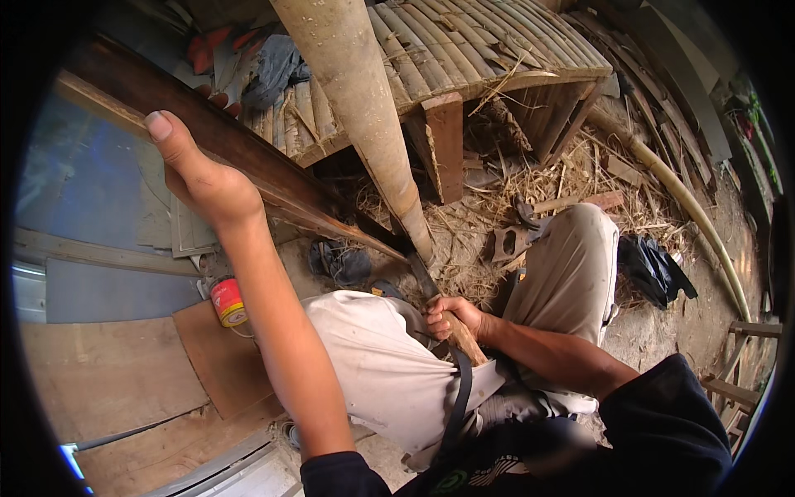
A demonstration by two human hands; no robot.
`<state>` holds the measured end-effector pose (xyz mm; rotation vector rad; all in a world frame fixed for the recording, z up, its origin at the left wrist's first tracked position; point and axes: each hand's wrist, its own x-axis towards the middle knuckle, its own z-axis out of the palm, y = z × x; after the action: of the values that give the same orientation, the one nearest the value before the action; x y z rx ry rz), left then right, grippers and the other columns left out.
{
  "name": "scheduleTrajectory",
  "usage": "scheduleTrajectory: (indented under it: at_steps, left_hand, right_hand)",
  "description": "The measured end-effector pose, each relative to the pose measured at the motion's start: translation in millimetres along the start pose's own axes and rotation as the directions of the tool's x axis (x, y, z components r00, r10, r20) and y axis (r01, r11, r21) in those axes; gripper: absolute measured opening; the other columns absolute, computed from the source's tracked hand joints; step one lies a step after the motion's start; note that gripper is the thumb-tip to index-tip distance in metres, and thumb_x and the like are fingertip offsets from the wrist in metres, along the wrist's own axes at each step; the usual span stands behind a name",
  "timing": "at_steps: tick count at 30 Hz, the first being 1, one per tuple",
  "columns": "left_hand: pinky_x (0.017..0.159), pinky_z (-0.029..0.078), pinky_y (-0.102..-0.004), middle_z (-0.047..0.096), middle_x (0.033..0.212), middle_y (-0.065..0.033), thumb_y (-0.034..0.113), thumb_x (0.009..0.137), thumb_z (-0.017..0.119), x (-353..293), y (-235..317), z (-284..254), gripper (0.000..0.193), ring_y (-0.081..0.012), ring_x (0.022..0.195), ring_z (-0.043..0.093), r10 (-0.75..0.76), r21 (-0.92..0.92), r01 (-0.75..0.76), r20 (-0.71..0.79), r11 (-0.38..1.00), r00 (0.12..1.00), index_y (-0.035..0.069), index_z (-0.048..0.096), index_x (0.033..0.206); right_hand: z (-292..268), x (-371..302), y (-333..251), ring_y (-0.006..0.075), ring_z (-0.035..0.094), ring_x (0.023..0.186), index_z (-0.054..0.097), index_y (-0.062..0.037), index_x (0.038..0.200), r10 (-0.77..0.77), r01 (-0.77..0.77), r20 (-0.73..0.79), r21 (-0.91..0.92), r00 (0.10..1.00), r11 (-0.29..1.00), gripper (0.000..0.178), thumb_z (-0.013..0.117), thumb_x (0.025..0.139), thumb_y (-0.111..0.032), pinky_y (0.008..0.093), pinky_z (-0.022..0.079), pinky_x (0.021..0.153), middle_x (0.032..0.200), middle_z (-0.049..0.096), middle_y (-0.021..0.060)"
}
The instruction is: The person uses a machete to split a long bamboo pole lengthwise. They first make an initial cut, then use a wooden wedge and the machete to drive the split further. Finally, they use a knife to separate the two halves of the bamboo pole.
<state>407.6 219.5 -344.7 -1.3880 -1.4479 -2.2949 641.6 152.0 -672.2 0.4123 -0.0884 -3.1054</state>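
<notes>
My left hand is wrapped around a long dark wooden plank, thumb on the near edge and fingertips showing past the far side. The plank slants down from the upper left toward my knees. In front of my lap, my right hand grips the pale wooden handle of a dark blade. That blade points up and away, meeting the plank's lower end. Whether it cuts into the wood there, I cannot tell. A thick bamboo pole rises just behind that spot.
Ahead stands a bamboo-slat platform with wood shavings strewn below. A red and yellow can sits left of my leg. A black plastic bag lies to the right, near a long bent bamboo pole. Boards cover the left side.
</notes>
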Motion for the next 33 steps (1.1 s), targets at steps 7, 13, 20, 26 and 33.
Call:
scheduleTrajectory:
  at_steps: [7, 13, 20, 26, 33]
  left_hand:
    - [0.114, 0.031, -0.0361, 0.04, 0.148, -0.0236, 0.059, 0.102, 0.036, -2.7, 0.0, 1.1, 0.083, -0.0277, 0.135, 0.041, 0.079, 0.172, -0.076, -0.009, 0.982, 0.997, -0.014, 0.036, 0.143]
    - [0.118, 0.026, -0.035, 0.036, 0.151, -0.0264, 0.061, 0.101, 0.038, 4.3, -1.8, -8.3, 0.088, -0.0276, 0.141, 0.035, 0.045, 0.236, -0.015, -0.124, 0.972, 0.991, -0.017, 0.036, 0.141]
    - [0.117, 0.028, -0.0379, 0.027, 0.155, -0.0238, 0.058, 0.103, 0.028, 0.6, -16.3, -28.8, 0.083, -0.0293, 0.141, 0.033, 0.057, 0.088, -0.057, -0.001, 0.994, 0.998, -0.01, 0.023, 0.15]
    - [0.123, 0.013, -0.0362, 0.01, 0.161, -0.0234, 0.057, 0.104, 0.027, -6.0, -22.7, -18.6, 0.084, -0.028, 0.15, 0.013, 0.025, 0.012, -0.024, -0.068, 1.0, 0.997, -0.011, 0.014, 0.151]
    - [0.12, 0.021, -0.037, 0.026, 0.158, -0.0202, 0.059, 0.102, 0.032, -18.1, -4.6, 38.5, 0.083, -0.0269, 0.145, 0.028, 0.029, 0.064, -0.033, 0.061, 0.997, 0.998, -0.007, 0.023, 0.151]
  right_hand:
    - [6.0, 11.9, -2.8, 0.0183, 0.056, 0.05, 0.063, 0.0015, 0.078, -0.597, -0.205, -0.346, -0.934, 0.724, 0.293, 0.015, 0.067, 0.083, -0.012, 0.0367, 0.046, 0.048, 0.062, 0.059, 0.0078]
    - [10.3, 9.3, -10.8, 0.0178, 0.053, 0.048, 0.06, -0.0011, 0.071, -0.422, -0.03, -0.406, -0.748, 0.81, 0.663, 0.016, 0.067, 0.082, -0.011, 0.0332, 0.042, 0.046, 0.058, 0.056, 0.0079]
    - [17.5, -7.5, -16.8, 0.0178, 0.054, 0.055, 0.06, 0.0007, 0.079, -0.263, 0.109, -0.476, -0.327, 0.839, 0.939, 0.006, 0.063, 0.08, -0.004, 0.0342, 0.045, 0.047, 0.069, 0.055, 0.0093]
    - [-0.9, -18.1, -28.1, 0.0185, 0.053, 0.053, 0.058, 0.0014, 0.081, -0.339, 0.15, -0.464, -0.397, 0.819, 0.905, 0.008, 0.064, 0.081, -0.004, 0.0356, 0.045, 0.046, 0.069, 0.055, 0.0095]
    - [36.5, -32.8, -24.1, 0.0197, 0.06, 0.054, 0.063, 0.0057, 0.078, -0.717, -0.11, -0.302, -0.947, 0.628, 0.303, 0.022, 0.068, 0.079, -0.016, 0.0352, 0.05, 0.054, 0.065, 0.063, 0.0112]
